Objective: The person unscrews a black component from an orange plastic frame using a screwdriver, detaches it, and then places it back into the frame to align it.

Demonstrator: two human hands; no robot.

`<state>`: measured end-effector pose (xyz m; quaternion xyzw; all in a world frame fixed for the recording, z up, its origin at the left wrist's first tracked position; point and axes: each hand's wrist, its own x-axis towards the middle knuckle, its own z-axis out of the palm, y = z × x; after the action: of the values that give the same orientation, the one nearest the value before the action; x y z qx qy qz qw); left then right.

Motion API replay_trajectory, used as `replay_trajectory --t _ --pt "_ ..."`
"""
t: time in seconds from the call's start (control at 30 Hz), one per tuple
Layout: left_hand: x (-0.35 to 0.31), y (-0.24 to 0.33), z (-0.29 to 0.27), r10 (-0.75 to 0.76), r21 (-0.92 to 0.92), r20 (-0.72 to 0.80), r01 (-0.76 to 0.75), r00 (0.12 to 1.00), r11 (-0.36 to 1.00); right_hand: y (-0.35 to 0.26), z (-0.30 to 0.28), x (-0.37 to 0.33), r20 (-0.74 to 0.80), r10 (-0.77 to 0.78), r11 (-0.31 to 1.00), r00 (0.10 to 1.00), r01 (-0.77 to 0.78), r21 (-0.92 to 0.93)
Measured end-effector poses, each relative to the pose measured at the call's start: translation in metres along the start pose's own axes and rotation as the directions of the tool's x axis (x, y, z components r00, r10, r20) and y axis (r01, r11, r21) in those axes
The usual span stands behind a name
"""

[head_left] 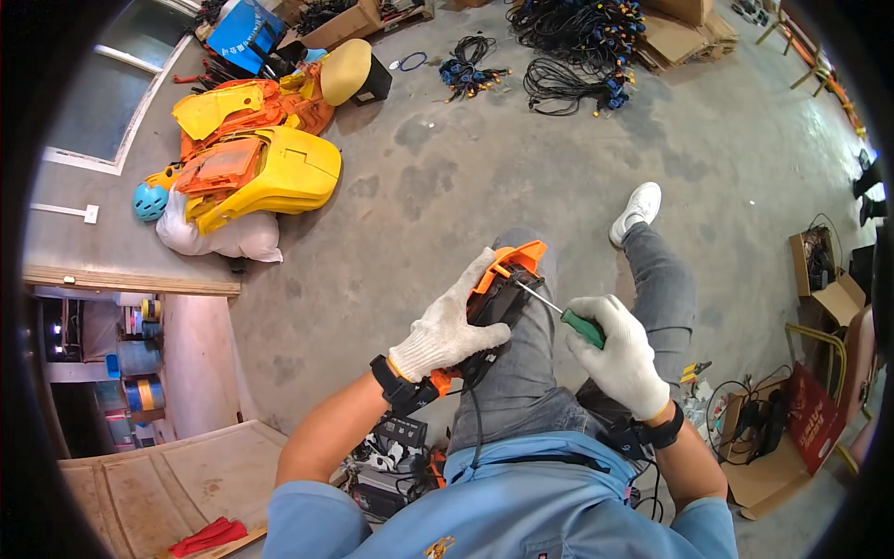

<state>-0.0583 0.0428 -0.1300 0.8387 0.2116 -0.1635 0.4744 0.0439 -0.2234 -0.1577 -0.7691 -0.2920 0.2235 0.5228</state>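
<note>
An orange-and-black device (503,296) with a cable rests on my thigh; its exact kind I cannot make out. My left hand (452,326), in a white knit glove, is closed around its side, fingers along the orange top and thumb across the black part. My right hand (619,354), gloved the same way, grips the green handle of a screwdriver (581,326). Its thin metal shaft slants up and left, and the tip meets the device near the orange end. Whether the tip sits in a screw is too small to tell.
Yellow and orange plastic shells (279,177) are piled at the left beside a white sack (228,235). Bundled black cables (577,47) lie on the far floor. An open carton (768,456) stands at my right. Low at the left, a red cloth (209,538) lies on a wooden surface (177,475).
</note>
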Motion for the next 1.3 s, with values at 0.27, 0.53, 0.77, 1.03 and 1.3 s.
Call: replay_trajectory --t 0.27,0.53,0.77,1.03,1.3 --pt "0.004 -0.021 0.008 0.123 -0.028 -0.028 -0.124 0.992 0.992 -0.004 0.011 -0.003 -0.077 -0.216 0.914 0.973 0.174 -0.367" --pt "0.003 -0.024 0.006 0.168 -0.009 -0.028 -0.168 0.985 0.986 -0.016 -0.008 0.005 0.218 0.333 0.916 0.917 -0.370 0.157" --pt "0.002 -0.013 0.002 0.104 -0.081 0.005 -0.104 0.995 0.991 -0.012 0.005 -0.006 -0.045 -0.145 0.941 0.988 0.124 -0.316" --pt "-0.001 -0.017 0.006 0.108 -0.021 0.014 -0.108 0.994 0.994 -0.010 -0.015 0.009 0.456 0.492 0.503 0.741 -0.670 0.545" --pt "0.005 -0.016 0.000 0.161 -0.054 0.009 -0.161 0.987 0.986 -0.002 -0.010 -0.002 0.142 0.174 0.963 0.974 -0.199 0.182"
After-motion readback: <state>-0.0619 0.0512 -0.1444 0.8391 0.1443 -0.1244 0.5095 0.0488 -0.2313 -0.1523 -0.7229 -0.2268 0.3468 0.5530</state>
